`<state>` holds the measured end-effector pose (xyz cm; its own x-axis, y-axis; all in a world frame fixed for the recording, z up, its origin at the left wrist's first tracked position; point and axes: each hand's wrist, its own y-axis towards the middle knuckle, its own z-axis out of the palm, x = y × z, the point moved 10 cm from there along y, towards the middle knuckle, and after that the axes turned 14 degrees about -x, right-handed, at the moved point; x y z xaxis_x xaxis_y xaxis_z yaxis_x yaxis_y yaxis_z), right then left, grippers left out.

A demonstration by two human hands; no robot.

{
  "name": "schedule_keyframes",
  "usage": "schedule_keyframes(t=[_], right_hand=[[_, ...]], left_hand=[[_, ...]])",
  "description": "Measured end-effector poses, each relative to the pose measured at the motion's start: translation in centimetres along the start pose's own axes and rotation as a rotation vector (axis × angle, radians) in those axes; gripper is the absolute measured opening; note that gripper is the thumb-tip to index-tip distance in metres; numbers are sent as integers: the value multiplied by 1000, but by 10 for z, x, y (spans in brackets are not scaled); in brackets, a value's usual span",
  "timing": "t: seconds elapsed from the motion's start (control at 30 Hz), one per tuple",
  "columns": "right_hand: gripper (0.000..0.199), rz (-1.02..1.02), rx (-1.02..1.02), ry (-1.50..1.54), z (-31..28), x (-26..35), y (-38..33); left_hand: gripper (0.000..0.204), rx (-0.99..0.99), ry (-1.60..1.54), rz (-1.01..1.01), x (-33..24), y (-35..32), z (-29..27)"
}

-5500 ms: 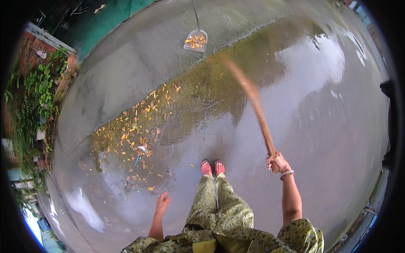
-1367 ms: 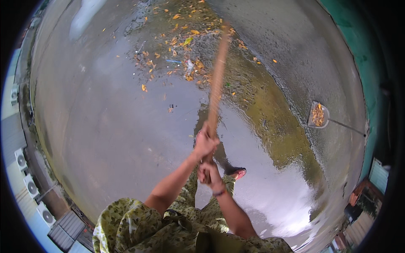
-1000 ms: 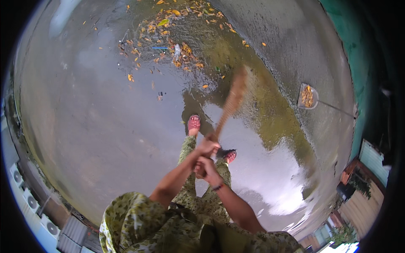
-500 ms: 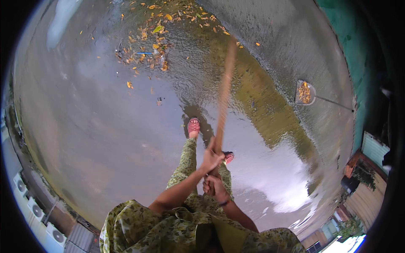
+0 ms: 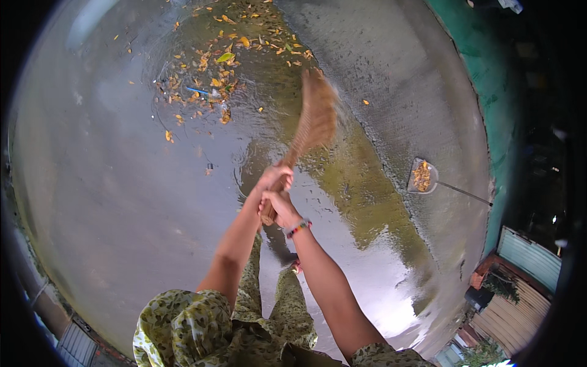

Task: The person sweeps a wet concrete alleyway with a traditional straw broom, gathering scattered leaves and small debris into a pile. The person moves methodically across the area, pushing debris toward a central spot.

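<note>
My two hands are closed around the handle of a brown straw broom (image 5: pixel 317 116), held out in front of me over wet ground. My left hand (image 5: pixel 275 177) grips farther up, closer to the bristles. Just below it, my right hand (image 5: pixel 281 207) wraps the handle near its butt end, with a beaded bracelet on that wrist. The fanned bristles are smeared by motion. Beyond and left of them, yellow and brown fallen leaves (image 5: pixel 226 84) lie scattered in shallow water, with a thin blue stick (image 5: pixel 197 90) among them.
To the right, a long-handled dustpan (image 5: pixel 422 176) holding yellow leaves rests on the concrete. A green wall base (image 5: pixel 483 104) runs along the right side. Corrugated panels (image 5: pixel 520 306) and plants stand at lower right. A mossy puddle strip (image 5: pixel 361 202) crosses the ground.
Both arms have reached farther forward, and the broom has swung left and turned so its fan shows more. The view has shifted, and one foot is now mostly hidden.
</note>
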<state>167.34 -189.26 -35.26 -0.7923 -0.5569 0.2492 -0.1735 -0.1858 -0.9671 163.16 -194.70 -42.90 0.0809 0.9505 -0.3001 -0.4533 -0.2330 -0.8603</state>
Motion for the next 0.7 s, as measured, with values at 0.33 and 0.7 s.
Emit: schedule_keyframes(t=[0.33, 0.7], right_hand=[[25, -146, 116, -156, -136, 13, -118], [10, -240, -196, 425, -230, 148, -52]], left_hand=[[87, -256, -16, 351, 27, -118, 89], [11, 446, 360, -229, 107, 16, 305]])
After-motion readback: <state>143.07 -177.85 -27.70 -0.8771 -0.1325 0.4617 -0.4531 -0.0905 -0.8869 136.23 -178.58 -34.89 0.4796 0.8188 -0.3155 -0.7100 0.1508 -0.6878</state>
